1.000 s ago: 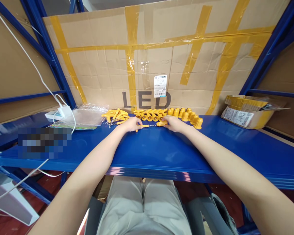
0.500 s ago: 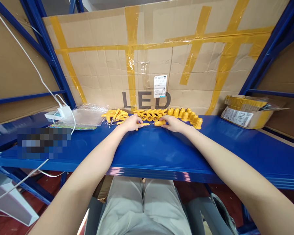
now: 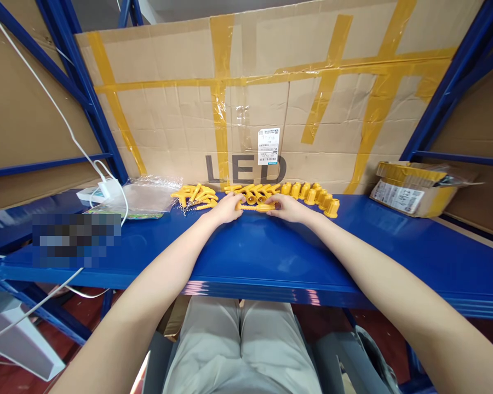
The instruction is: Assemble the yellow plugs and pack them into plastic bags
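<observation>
My left hand pinches a yellow corkscrew handle piece whose yellow shaft points right. My right hand grips a yellow cap lying on its side, and the shaft's tip meets the cap's left end. Behind my hands sit assembled yellow pieces in a row. To the left lies a pile of yellow T-shaped handles with metal spirals beside it. Several upright yellow caps stand in rows to the right.
A large taped cardboard box forms the back of the blue shelf. At the right is an open small carton. Plastic bags, a white adapter with cable and a blurred dark object lie left.
My left hand has moved slightly right, bringing the shaft up against the cap. The metal spiral that showed between the two pieces is now hidden. My right hand has barely moved.
</observation>
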Tool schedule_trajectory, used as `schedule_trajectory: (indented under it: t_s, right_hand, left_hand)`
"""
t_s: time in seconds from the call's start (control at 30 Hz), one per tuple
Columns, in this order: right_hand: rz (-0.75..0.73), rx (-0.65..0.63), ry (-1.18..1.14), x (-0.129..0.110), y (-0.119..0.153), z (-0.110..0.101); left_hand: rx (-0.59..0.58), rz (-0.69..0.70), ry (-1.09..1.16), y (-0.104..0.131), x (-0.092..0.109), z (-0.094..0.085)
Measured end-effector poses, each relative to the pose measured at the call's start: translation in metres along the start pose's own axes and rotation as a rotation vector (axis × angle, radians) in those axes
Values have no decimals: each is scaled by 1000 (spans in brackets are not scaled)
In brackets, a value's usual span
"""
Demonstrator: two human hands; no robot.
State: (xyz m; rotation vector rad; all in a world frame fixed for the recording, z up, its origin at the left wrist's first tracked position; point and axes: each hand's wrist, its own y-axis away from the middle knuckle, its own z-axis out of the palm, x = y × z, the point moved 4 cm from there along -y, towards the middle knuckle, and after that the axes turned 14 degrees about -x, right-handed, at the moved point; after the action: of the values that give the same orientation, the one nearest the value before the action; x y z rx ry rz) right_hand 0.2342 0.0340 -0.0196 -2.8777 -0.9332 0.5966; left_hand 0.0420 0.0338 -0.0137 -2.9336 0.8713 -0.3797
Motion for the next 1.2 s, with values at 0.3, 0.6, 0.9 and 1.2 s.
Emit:
schedule_trajectory:
  t_s: [0.3, 0.6, 0.9, 1.2]
  right_hand:
    - [66, -1, -158, 6, 1, 1]
    - [130, -53, -660, 16, 0, 7]
    - [144, -225, -835, 14, 6, 9]
    - [274, -242, -799, 11, 3, 14]
  left_hand:
    - [-62, 3, -18, 0, -14, 4]
    - [-78, -25, 42, -3, -20, 7]
    - [-31, -71, -27, 0, -15, 2]
    - [-26, -70, 38, -1, -16, 1]
